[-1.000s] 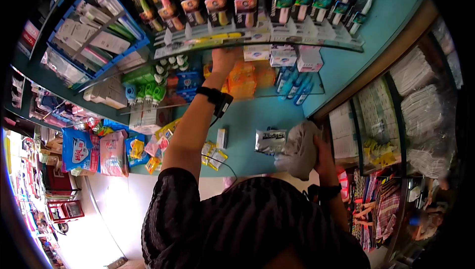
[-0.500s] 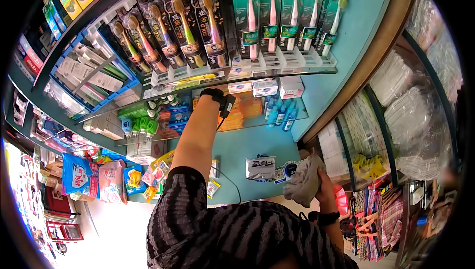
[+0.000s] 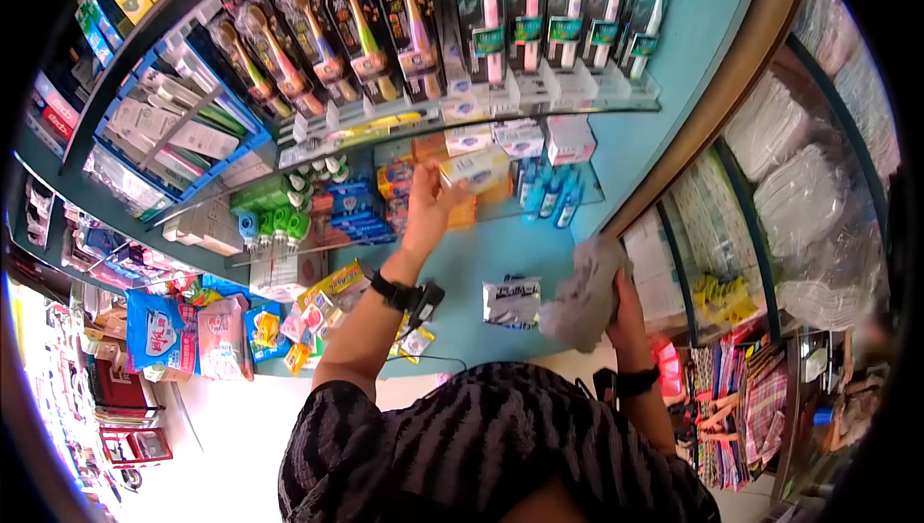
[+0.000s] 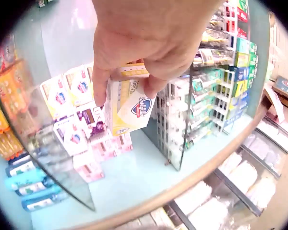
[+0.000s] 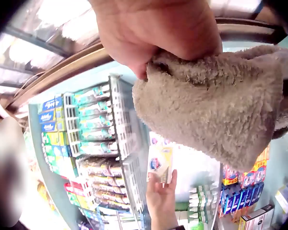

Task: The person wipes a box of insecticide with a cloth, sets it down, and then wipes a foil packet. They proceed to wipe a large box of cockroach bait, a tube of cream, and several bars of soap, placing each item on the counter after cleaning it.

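My left hand (image 3: 426,213) pinches a white-and-yellow soap box (image 4: 129,103) between thumb and fingers. In the head view the box is in front of the glass shelf, overlapping the other soap boxes (image 3: 520,139) there. A grey-brown fluffy cloth (image 5: 206,108) is bunched in my right hand (image 3: 629,313), low on the right beside the counter. Part of the right hand's fingers is hidden by the cloth. Below the shelf, a silver packet (image 3: 511,303) lies on the blue counter (image 3: 462,273).
Packaged toothbrushes (image 3: 491,27) stand in a rack on the upper glass shelf. Blue bottles (image 3: 549,196) and green-capped bottles (image 3: 284,225) stand on the lower glass shelf. Bagged goods (image 3: 770,138) fill the right-hand shelves. A cable (image 3: 433,358) trails from my left wrist.
My left hand was reaching in under the upper glass shelf and has come back out with the soap box. The right hand still grips the cloth, which has shifted slightly.
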Tool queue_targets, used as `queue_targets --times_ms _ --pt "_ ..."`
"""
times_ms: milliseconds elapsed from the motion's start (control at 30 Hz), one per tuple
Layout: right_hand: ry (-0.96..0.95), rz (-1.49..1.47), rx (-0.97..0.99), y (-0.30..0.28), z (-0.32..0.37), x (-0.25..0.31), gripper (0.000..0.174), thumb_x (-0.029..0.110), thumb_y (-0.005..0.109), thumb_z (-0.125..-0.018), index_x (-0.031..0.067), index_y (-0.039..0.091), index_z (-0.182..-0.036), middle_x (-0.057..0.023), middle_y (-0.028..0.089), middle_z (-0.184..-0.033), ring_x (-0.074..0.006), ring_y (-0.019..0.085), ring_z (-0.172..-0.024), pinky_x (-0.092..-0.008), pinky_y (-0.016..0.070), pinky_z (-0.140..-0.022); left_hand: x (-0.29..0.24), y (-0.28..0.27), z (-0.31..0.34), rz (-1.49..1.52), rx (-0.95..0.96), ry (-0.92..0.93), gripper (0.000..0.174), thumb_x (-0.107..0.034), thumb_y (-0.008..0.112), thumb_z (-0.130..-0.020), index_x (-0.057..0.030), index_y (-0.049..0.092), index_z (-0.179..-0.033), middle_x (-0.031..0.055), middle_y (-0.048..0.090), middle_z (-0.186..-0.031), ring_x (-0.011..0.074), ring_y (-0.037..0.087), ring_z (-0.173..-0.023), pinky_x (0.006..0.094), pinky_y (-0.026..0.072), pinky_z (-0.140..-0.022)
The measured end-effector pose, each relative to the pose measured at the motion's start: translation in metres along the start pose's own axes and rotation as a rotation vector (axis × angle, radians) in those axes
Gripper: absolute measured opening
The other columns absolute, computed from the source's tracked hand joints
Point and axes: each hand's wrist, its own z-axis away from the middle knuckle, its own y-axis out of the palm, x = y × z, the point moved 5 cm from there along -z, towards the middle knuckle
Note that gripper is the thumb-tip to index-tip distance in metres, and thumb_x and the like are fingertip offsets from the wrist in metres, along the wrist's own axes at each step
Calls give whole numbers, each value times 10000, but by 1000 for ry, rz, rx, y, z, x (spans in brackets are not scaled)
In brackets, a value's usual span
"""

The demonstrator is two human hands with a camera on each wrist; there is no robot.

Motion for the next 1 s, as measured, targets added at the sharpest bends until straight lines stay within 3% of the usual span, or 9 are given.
queue_targets --times_ms 100,233,300,400,467,667,733,833,1000 --pt "-144 155 69 41 -10 13 466 340 439 -966 19 405 -1302 -118 558 -1160 -223 560 -1045 -372 454 -908 3 8 57 -202 44 32 459 -7 653 -813 -37 456 -1227 86 571 -1138 164 560 -1018 295 493 -806" --pt "-289 632 297 120 -13 1 459 288 500 -942 -10 427 -1283 -89 550 -1178 -198 561 -1028 -343 446 -883 -42 50 103 -686 203 290 465 4 681 -712 -3 507 -1143 151 582 -1043 270 598 -972 341 508 -796" --pt "-795 1191 223 163 -4 7 460 275 513 -934 -8 421 -1284 -110 551 -1173 -227 572 -1007 -345 451 -863 -48 52 116 -724 187 232 474 7 674 -706 0 510 -1150 160 578 -1068 301 591 -971 350 503 -801" --pt "-785 1160 262 172 -17 -3 407 221 532 -924 -10 439 -1247 -143 568 -1123 -262 583 -977 -327 458 -825 -56 42 124 -754 146 301 476 14 674 -690 -7 532 -1144 150 585 -1059 297 588 -915 338 495 -769" --pt "-487 955 230 164 -24 -14 384 204 531 -926 -13 448 -1232 -135 580 -1104 -236 580 -973 -309 458 -818 -65 36 131 -738 119 408 483 18 695 -676 -24 550 -1135 111 611 -989 235 606 -814 291 498 -702" --pt "-102 364 162 135 -31 -37 405 303 483 -962 9 456 -1238 -79 570 -1120 -151 564 -963 -293 473 -808 -64 17 149 -577 100 -13 433 1 684 -763 -37 541 -1170 73 590 -1086 136 582 -915 266 481 -755" --pt "56 117 168 133 -26 -43 419 320 478 -962 18 447 -1251 -78 563 -1125 -148 565 -971 -302 478 -819 -61 12 148 -211 90 -51 425 -4 653 -800 -12 493 -1194 84 573 -1103 144 551 -995 274 459 -836" --pt "150 -80 215 142 -17 -49 463 361 503 -944 28 440 -1260 -76 561 -1116 -147 564 -983 -315 486 -822 -59 9 147 -29 121 -65 414 -2 610 -844 -1 436 -1220 80 553 -1121 138 523 -1038 269 432 -889" --pt "-105 321 247 164 -1 -37 510 395 541 -918 18 444 -1247 -74 563 -1107 -139 554 -979 -295 477 -809 -61 7 149 134 91 -252 391 -26 582 -872 -9 410 -1222 71 563 -1090 125 532 -1008 255 432 -868"
